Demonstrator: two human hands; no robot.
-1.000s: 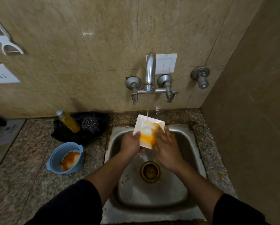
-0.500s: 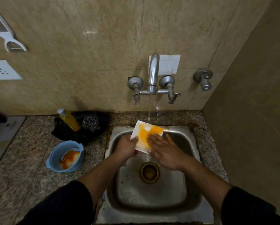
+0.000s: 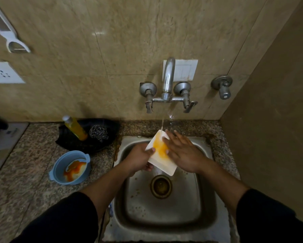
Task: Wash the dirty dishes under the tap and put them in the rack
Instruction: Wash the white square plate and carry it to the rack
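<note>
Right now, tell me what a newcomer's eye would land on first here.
The white dish smeared orange-yellow, tilted over the sink under the running tap: the left hand grips its left edge, the right hand lies flat on it. Next, the blue bowl with red-orange sauce on the counter left of the sink.

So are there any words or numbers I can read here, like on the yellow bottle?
Nothing here can be read.
Grey board at the left edge: a small blue mark with tiny print, too blurred to read.
Yellow bottle: no label shows.
Wall socket: only holes, no writing.
</note>
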